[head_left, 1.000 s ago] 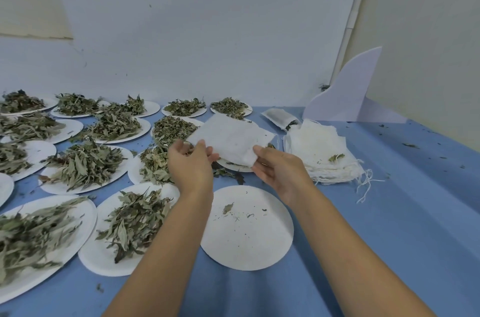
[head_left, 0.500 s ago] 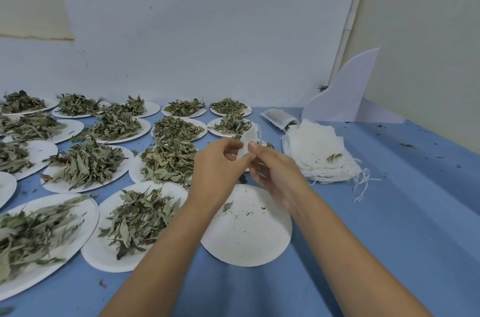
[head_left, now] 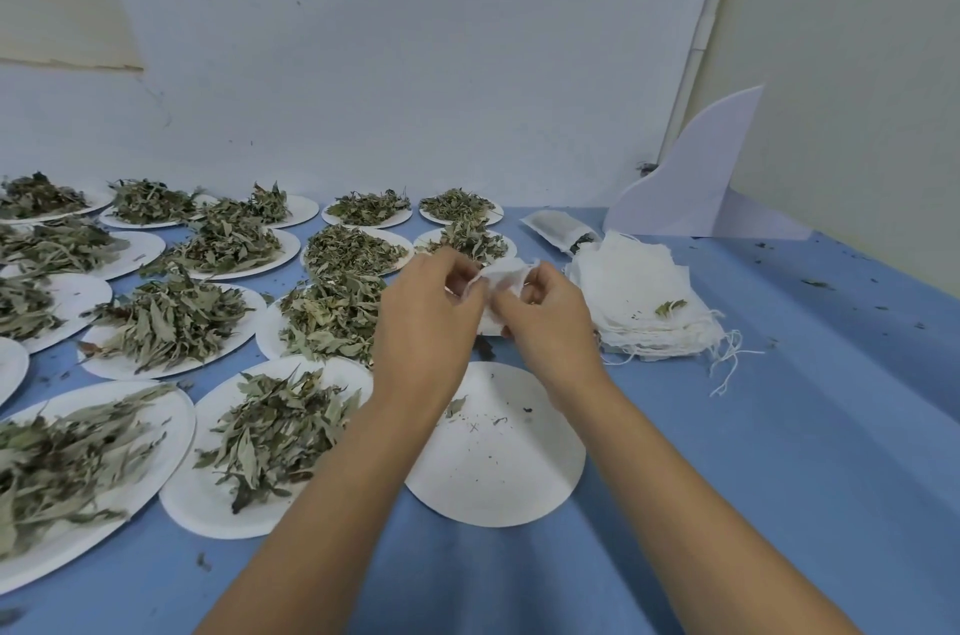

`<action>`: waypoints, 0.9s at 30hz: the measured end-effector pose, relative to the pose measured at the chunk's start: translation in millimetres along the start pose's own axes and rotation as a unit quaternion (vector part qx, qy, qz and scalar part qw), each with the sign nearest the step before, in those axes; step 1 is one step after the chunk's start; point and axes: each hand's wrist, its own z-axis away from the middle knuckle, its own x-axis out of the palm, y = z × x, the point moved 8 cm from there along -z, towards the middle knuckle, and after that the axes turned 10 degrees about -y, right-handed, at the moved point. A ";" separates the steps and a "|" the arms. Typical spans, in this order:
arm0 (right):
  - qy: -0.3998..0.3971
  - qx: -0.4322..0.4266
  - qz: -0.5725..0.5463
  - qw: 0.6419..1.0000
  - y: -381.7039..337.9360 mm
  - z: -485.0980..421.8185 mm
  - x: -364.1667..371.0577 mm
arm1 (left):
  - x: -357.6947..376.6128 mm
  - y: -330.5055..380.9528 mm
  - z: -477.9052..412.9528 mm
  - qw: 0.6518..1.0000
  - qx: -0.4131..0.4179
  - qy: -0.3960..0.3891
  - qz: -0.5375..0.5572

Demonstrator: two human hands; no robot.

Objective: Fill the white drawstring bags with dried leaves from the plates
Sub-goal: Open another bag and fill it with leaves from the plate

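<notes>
Surface: I see a blue table (head_left: 779, 426) set against a pale wall.
Left side: plates (head_left: 208, 504) heaped with dried leaves (head_left: 171, 322) run to the far edge.
Left hand (head_left: 426, 322): fingers curled, pinching the white drawstring bag (head_left: 506, 278).
Bag: crumpled, held over mid-table just beyond a nearly bare plate (head_left: 498, 468).
Right hand (head_left: 550, 322): fingertips pinching the bag's other side.
Right side: stack of flat bags (head_left: 639, 301), just beside that hand.
</notes>
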 end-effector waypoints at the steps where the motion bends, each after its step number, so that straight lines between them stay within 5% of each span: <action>1: 0.007 0.001 0.025 1.000 -0.4 0.3 -2.7 | -4.7 1.3 1.0 0.999 0.013 0.018 -0.026; 6: 0.020 0.008 0.056 0.998 -5.1 -1.9 -12.4 | -12.4 8.3 1.1 0.992 0.068 0.031 -0.106; 9: -0.070 0.011 -0.030 0.997 -5.5 -2.4 2.8 | -5.3 16.2 -0.5 0.993 0.108 -0.003 -0.055; 11: -0.100 0.049 -0.121 0.986 3.2 -3.9 4.7 | -12.4 10.3 -2.6 0.996 0.082 0.016 -0.014; 13: -0.032 0.099 -0.145 0.984 19.9 -7.8 -13.7 | -21.7 -4.8 -5.8 0.999 0.018 0.040 0.030; 15: 0.038 0.130 -0.029 0.990 37.3 -10.5 -37.5 | -29.0 -18.5 -8.7 0.994 -0.035 0.068 0.074; 19: 0.025 0.175 0.143 0.974 63.5 -16.8 -44.9 | -33.9 -31.2 -15.4 0.982 -0.083 0.099 0.141; 27: 0.035 0.246 0.021 0.968 84.5 -36.2 -35.7 | -27.7 -41.7 -17.6 0.971 -0.119 0.102 0.179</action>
